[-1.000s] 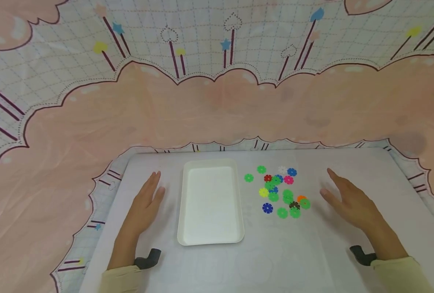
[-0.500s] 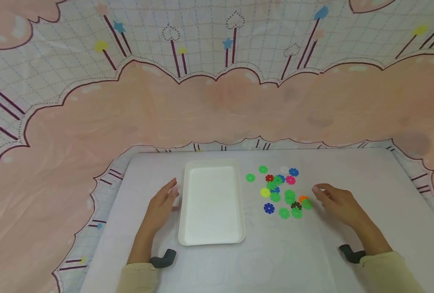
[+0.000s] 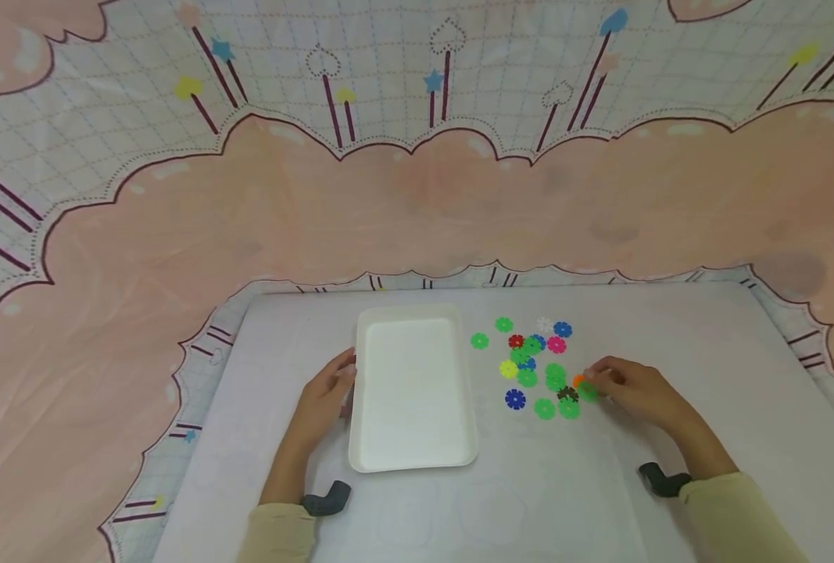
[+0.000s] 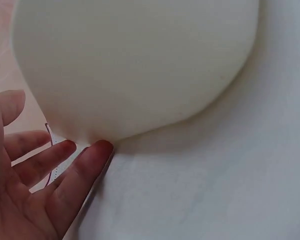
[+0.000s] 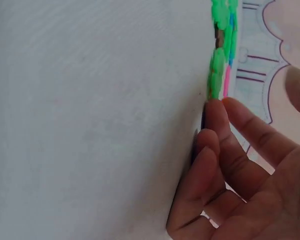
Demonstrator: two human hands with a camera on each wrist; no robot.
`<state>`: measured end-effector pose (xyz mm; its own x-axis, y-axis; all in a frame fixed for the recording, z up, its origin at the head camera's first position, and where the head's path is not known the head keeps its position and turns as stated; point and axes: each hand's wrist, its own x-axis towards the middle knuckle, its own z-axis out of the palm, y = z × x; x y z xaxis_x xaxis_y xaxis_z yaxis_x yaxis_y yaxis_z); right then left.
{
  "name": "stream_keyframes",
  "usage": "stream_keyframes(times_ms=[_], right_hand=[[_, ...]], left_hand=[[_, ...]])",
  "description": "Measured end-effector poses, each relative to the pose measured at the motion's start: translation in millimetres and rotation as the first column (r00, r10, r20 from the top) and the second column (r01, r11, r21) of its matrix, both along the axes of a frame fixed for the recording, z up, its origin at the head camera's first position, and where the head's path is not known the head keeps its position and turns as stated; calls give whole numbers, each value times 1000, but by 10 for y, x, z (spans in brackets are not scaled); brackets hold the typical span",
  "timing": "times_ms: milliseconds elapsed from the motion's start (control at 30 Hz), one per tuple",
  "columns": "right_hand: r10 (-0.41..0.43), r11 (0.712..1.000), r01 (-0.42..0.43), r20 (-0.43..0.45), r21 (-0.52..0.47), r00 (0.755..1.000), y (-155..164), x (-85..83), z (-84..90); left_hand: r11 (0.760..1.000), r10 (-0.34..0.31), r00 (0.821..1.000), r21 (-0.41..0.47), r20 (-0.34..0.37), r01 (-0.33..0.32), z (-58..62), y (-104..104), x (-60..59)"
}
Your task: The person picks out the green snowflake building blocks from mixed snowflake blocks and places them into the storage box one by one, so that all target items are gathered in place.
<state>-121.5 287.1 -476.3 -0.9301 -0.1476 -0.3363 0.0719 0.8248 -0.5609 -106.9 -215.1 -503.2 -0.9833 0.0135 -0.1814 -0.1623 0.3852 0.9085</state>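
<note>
A white rectangular tray (image 3: 413,391) lies left of centre on the table. My left hand (image 3: 321,399) is at its left side, and in the left wrist view the fingertips (image 4: 102,150) meet the tray wall (image 4: 140,70) while the thumb stands apart. To the tray's right are several notched plastic discs in mixed colours, among them a dark blue disc (image 3: 515,399). My right hand (image 3: 635,391) is at the pile's right edge, its bent fingertips at a green disc (image 3: 587,392) beside a partly covered orange disc (image 3: 579,381). The thumb is away from the fingers in the right wrist view.
A white cloth covers the table (image 3: 529,500). Behind it hangs a patterned pink and white curtain (image 3: 417,203). Some discs overlap, such as a brown disc (image 3: 567,393) and a green disc (image 3: 569,409); a yellow disc (image 3: 508,369) lies on the pile's left.
Both hands have moved inward: the left from beside the tray to its edge, the right to the outer discs, its fingers now more bent. The tray has shifted slightly right.
</note>
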Motion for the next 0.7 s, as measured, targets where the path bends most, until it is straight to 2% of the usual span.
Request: stream_keyframes(times_ms=[233, 333, 500, 600, 700], right_hand=[[81, 997, -80, -61, 17, 995, -7, 9, -47], [90, 996, -90, -75, 7, 993, -29, 15, -60], [117, 993, -118, -89, 3, 989, -74, 18, -53], [127, 992, -125, -102, 23, 987, -85, 22, -40], [127, 992, -125, -104, 25, 986, -86, 26, -24]], left_hand=[[999, -41, 999, -1, -23, 41, -46, 67, -41], [997, -73, 996, -41, -54, 71, -62, 66, -44], [988, -95, 987, -137, -130, 77, -122, 29, -39], [987, -98, 977, -146, -192, 71, -162, 24, -48], [989, -110, 959, -125, -263, 79, -212, 34, -64]])
